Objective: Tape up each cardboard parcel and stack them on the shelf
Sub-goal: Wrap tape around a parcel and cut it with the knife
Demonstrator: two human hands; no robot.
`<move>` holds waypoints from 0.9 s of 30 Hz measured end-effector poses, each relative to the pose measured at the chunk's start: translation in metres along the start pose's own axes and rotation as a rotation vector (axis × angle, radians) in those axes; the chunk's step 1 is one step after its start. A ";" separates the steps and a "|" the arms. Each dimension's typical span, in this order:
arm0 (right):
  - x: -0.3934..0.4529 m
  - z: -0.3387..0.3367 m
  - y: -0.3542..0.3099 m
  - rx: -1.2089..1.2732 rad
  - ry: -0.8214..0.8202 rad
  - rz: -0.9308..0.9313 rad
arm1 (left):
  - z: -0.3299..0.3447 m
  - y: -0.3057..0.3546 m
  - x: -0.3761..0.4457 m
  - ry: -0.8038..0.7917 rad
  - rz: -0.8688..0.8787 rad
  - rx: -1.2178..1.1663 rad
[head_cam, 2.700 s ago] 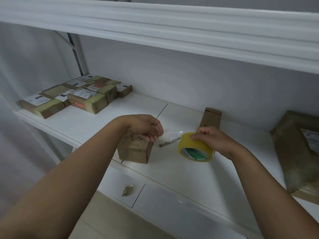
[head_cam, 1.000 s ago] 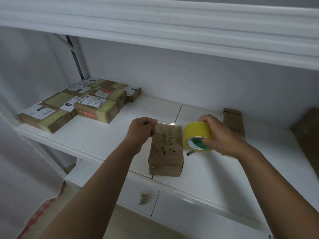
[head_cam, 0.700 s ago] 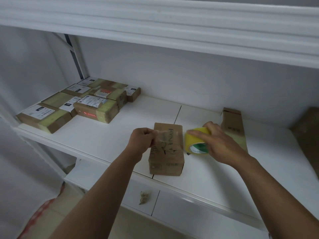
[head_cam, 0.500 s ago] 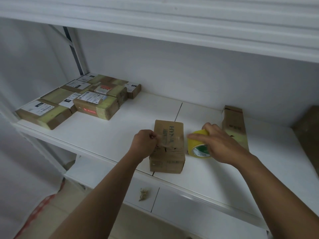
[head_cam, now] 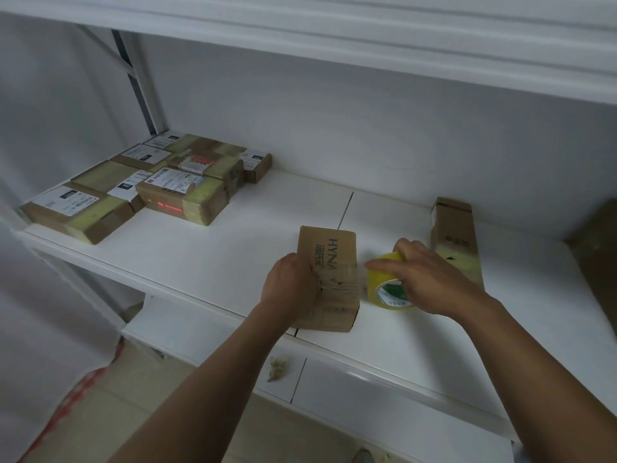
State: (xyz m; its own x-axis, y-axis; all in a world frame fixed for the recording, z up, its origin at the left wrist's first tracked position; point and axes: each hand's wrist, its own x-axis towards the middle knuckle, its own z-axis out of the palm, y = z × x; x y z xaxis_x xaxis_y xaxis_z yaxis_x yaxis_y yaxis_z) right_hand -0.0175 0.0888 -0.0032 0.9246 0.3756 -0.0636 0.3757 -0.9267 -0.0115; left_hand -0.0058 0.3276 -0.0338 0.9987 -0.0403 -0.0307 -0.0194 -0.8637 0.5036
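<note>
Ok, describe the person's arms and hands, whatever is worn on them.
Both forearms are bare for all of their visible length; no sleeve shows. The left hand and the right hand wear no gloves, and no watch, bracelet or ring shows on either. Nothing is marked or taped on them.

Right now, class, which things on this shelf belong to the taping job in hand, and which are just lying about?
In the job:
- HYNA parcel, steadied by the left hand
- yellow tape roll, gripped by the right hand

Lying about:
- labelled parcels, back left
- narrow carton
- scrap on the lower shelf
</note>
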 end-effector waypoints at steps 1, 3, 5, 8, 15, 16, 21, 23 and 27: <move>-0.001 0.000 0.001 0.006 -0.002 0.005 | 0.001 0.001 -0.001 0.004 0.006 -0.002; -0.002 0.000 0.003 0.022 0.002 0.014 | 0.002 0.003 -0.002 0.020 0.026 0.011; -0.003 0.001 0.004 0.028 0.009 0.015 | 0.003 0.004 -0.002 0.033 0.039 0.031; -0.003 0.003 0.003 0.028 0.018 0.014 | 0.007 0.004 -0.002 0.037 0.055 0.050; -0.003 0.011 0.004 0.030 0.011 0.015 | 0.015 -0.002 -0.003 0.099 0.106 0.076; -0.004 0.012 0.004 0.031 0.010 0.018 | 0.016 -0.003 -0.004 0.104 0.111 0.073; -0.006 0.016 0.005 0.037 0.013 0.018 | 0.021 -0.007 -0.005 0.127 0.108 0.068; -0.008 0.017 0.006 0.042 0.015 0.015 | 0.023 -0.008 -0.005 0.141 0.104 0.068; -0.009 0.022 0.007 0.057 0.021 0.014 | 0.023 -0.008 -0.005 0.146 0.082 0.076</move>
State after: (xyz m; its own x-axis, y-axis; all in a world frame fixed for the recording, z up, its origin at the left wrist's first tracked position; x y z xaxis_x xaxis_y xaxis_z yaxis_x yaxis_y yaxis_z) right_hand -0.0249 0.0780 -0.0247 0.9311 0.3624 -0.0427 0.3592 -0.9308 -0.0671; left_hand -0.0116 0.3228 -0.0579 0.9898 -0.0438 0.1359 -0.0990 -0.8961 0.4326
